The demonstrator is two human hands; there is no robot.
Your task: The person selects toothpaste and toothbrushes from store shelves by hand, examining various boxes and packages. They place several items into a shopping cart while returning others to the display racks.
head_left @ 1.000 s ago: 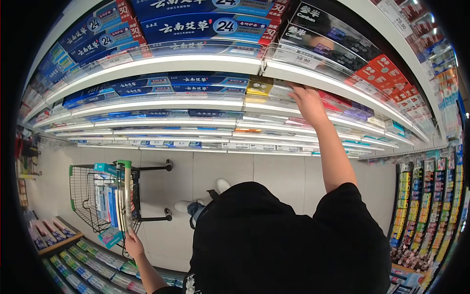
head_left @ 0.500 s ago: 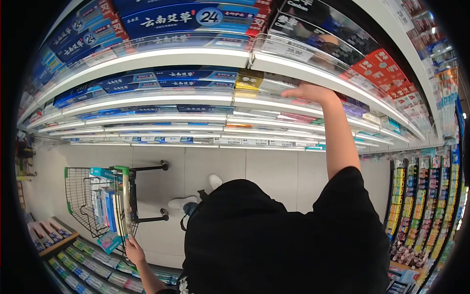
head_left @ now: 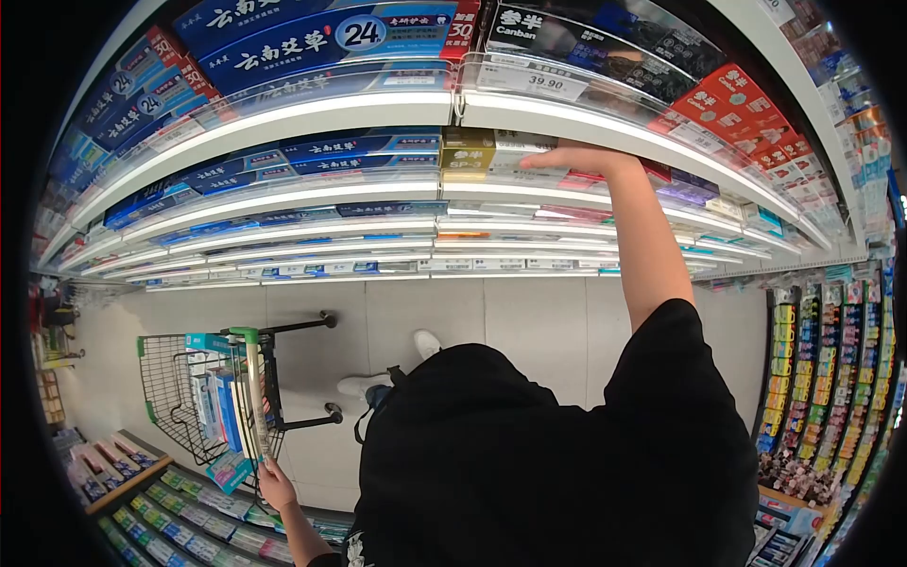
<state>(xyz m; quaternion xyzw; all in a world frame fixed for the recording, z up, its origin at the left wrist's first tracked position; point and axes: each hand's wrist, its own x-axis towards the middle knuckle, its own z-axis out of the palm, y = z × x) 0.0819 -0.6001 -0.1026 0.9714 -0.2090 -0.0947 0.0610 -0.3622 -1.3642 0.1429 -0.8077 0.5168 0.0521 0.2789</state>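
My right hand (head_left: 588, 159) reaches into the second shelf from the top, its fingers stretched out over white boxes beside a gold box (head_left: 467, 154). Some fingertips are hidden by the shelf front, and nothing shows in its grasp. On the left, my left hand (head_left: 277, 485) is wrapped round the handle (head_left: 257, 397) of a wire shopping cart (head_left: 170, 387). Blue, white and teal boxes (head_left: 230, 411) stand in that cart near the handle.
Blue boxes (head_left: 331, 47), black boxes (head_left: 586, 47) and red boxes (head_left: 737, 109) fill the top shelf. Lit shelf edges (head_left: 312, 113) run below. Hanging goods (head_left: 822, 369) line the right; another low display (head_left: 179, 515) lies bottom left. Tiled floor (head_left: 529, 321) lies between.
The view has shifted slightly. My right hand's fingertips have come a little nearer the gold box. My left hand stays on the cart handle.
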